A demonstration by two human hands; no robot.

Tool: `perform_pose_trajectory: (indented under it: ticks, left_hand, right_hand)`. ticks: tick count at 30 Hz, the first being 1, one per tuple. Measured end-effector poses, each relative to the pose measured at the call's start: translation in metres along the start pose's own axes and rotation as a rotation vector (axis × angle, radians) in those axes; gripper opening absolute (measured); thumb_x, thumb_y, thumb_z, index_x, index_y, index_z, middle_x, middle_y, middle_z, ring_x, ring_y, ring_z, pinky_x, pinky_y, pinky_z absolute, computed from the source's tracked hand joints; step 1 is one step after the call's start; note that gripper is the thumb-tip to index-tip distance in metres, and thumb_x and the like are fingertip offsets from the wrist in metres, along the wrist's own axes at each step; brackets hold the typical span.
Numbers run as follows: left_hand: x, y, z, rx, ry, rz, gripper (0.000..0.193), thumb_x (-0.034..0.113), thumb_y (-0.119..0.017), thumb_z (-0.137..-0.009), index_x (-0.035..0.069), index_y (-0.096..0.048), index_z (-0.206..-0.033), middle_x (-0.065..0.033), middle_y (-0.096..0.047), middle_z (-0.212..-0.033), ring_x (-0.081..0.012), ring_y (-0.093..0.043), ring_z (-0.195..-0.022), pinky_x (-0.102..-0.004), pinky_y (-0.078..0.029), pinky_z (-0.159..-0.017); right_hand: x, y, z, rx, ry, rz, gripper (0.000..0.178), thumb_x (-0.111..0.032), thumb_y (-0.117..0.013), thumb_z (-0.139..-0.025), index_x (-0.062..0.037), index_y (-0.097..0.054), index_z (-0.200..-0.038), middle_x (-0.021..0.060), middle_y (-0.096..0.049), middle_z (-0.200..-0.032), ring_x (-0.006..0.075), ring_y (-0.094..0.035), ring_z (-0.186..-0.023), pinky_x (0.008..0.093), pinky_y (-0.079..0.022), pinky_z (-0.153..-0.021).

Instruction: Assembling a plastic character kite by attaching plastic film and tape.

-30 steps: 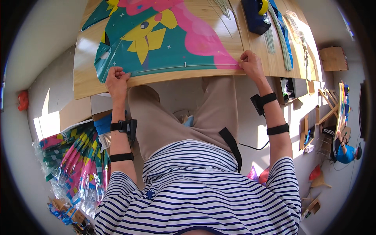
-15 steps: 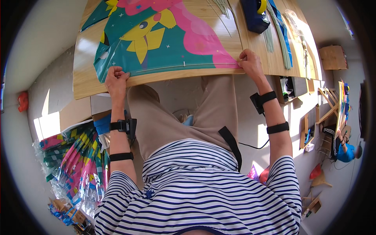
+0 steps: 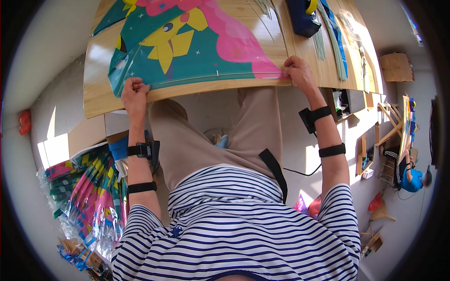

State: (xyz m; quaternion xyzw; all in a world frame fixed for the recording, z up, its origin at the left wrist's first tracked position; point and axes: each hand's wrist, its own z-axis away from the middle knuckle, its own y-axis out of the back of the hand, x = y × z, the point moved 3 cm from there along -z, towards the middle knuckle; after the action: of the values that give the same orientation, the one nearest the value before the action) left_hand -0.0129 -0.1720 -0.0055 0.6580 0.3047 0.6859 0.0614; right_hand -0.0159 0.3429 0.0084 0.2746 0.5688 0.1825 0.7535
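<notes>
Pale wood-grain tabletop: washed-out glare toward right
Smooth grey floor: hard-edged sunlit patches
Fisheye rim: black, edges bowed

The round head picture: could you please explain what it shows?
No robot works here: this is a person, seen from above by a fisheye camera worn on the head, which bends straight edges. On the wooden table lie a green and pink sheet, a thin pale rod along its near edge and, to the right, a blue tape dispenser and sticks. The bare left hand is at the sheet's near left corner, the right hand at its pink corner; whether either pinches it is unclear.
</notes>
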Motion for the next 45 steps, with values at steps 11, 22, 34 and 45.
perform_pose_trajectory:
  ticks: [11, 22, 34, 45]
  left_hand:
    - [0.008, -0.001, 0.003, 0.022, 0.027, -0.057, 0.027, -0.001, -0.077, -0.075, 0.002, -0.064, -0.098, -0.0030, -0.063, -0.082, -0.0125, -0.059, -0.075, -0.0265, -0.052, -0.074]
    - [0.004, -0.002, 0.001, 0.023, 0.021, -0.062, 0.026, 0.001, -0.077, -0.075, 0.002, -0.064, -0.098, -0.0028, -0.063, -0.082, -0.0122, -0.058, -0.074, -0.0266, -0.051, -0.073]
    - [-0.002, 0.001, 0.007, 0.096, -0.001, 0.111, 0.019, -0.002, -0.073, -0.079, 0.002, -0.065, -0.096, -0.0018, -0.063, -0.083, -0.0105, -0.058, -0.076, -0.0254, -0.050, -0.073]
    - [0.072, -0.053, 0.018, -0.091, -0.150, 0.228, 0.014, -0.002, -0.072, -0.081, 0.002, -0.066, -0.093, -0.0004, -0.065, -0.083, -0.0086, -0.059, -0.075, -0.0233, -0.050, -0.072]
  right_hand:
    - [0.016, 0.000, -0.005, 0.003, 0.048, -0.002, 0.016, -0.003, -0.059, -0.077, 0.0013, -0.067, -0.091, 0.0109, -0.067, -0.076, 0.0187, -0.065, -0.070, 0.0329, -0.051, -0.064]
    - [0.005, 0.001, 0.001, -0.001, 0.066, 0.013, 0.017, -0.002, -0.058, -0.077, 0.0023, -0.066, -0.092, 0.0116, -0.067, -0.077, 0.0203, -0.064, -0.072, 0.0329, -0.051, -0.066]
    - [0.010, -0.002, 0.000, 0.002, 0.054, -0.001, 0.017, -0.003, -0.061, -0.077, 0.0018, -0.066, -0.093, 0.0109, -0.067, -0.078, 0.0193, -0.064, -0.073, 0.0323, -0.051, -0.067]
    - [0.005, 0.004, 0.004, 0.030, 0.089, 0.023, 0.017, -0.003, -0.060, -0.078, 0.0011, -0.066, -0.094, 0.0135, -0.068, -0.082, 0.0215, -0.064, -0.075, 0.0338, -0.051, -0.070]
